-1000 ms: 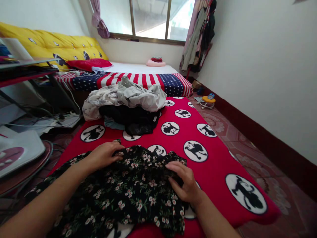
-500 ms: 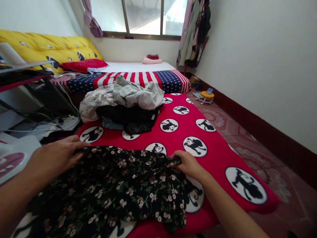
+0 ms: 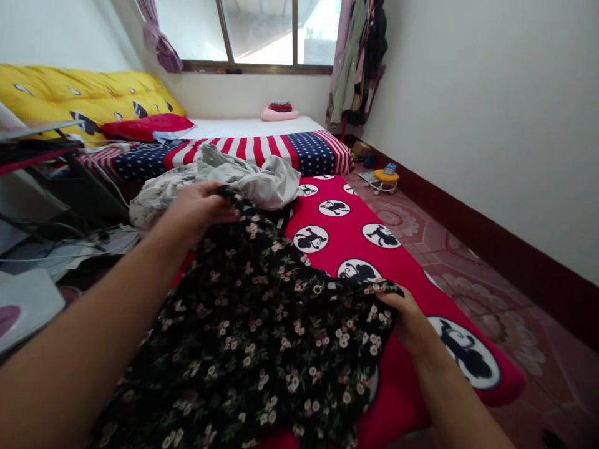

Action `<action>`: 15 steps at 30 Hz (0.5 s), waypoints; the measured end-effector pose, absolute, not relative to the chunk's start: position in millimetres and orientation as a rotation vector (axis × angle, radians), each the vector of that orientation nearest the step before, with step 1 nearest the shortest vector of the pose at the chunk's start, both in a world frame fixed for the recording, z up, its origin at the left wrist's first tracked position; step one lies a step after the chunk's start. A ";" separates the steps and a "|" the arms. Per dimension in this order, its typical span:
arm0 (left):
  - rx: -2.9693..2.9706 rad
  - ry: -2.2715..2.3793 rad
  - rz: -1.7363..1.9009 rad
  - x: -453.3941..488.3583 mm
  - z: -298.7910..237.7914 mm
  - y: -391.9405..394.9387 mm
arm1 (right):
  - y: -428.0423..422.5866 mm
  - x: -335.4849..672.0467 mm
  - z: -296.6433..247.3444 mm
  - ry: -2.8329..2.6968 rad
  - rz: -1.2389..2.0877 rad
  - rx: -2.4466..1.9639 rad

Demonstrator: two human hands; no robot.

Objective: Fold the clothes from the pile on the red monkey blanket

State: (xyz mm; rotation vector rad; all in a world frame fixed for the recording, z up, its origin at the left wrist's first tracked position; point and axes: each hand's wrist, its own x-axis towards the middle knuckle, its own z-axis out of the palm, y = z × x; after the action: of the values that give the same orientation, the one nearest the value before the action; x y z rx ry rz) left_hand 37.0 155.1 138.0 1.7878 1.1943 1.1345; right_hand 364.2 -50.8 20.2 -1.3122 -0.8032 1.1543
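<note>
A black floral garment (image 3: 266, 318) with small pink and white flowers is stretched between my two hands. My left hand (image 3: 199, 209) is closed on its upper left corner, lifted in front of the clothes pile. My right hand (image 3: 405, 315) pinches the upper right corner, lower and nearer. The garment's top edge slopes down from left to right, and its lower part hangs toward me over the red blanket (image 3: 322, 202) with monkey prints. Behind it lies a heap of grey and white clothes (image 3: 266, 178), its dark lower part mostly hidden by the garment.
Farther back is a bed with a stars-and-stripes cover (image 3: 262, 151), a red pillow (image 3: 145, 126) and folded cloths (image 3: 279, 112). A cluttered desk (image 3: 42, 146) stands at left. At right are a yellow stool (image 3: 385, 177), hanging clothes (image 3: 358, 62) and tiled floor (image 3: 449, 274).
My left hand has raised its corner of the garment up and to the right, in front of the pile. My right hand has moved right, still holding the other corner. The view has shifted slightly.
</note>
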 end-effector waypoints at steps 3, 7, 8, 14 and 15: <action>1.856 1.036 1.072 125.4 105.8 176.2 | -49.6 384.4 -5.0 -0.786 0.825 -1.569; 2.168 1.052 0.944 182.1 29.3 178.9 | -60.2 404.5 -26.8 -1.013 0.122 -1.936; 2.195 1.054 0.940 184.1 12.2 176.0 | -62.8 404.2 -27.2 -1.088 0.005 -1.949; 2.309 1.104 0.906 152.7 -30.8 160.8 | -39.2 362.4 -6.4 -1.602 0.083 -1.736; 2.342 1.095 0.866 148.3 -31.5 160.3 | -28.2 355.0 -3.5 -1.642 0.054 -1.723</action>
State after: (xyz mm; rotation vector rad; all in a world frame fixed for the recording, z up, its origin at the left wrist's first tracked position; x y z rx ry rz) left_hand 148.3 160.3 -31.5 2.3416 1.0955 0.8659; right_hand 355.0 -28.2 -3.5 -1.7227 -1.6417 0.0539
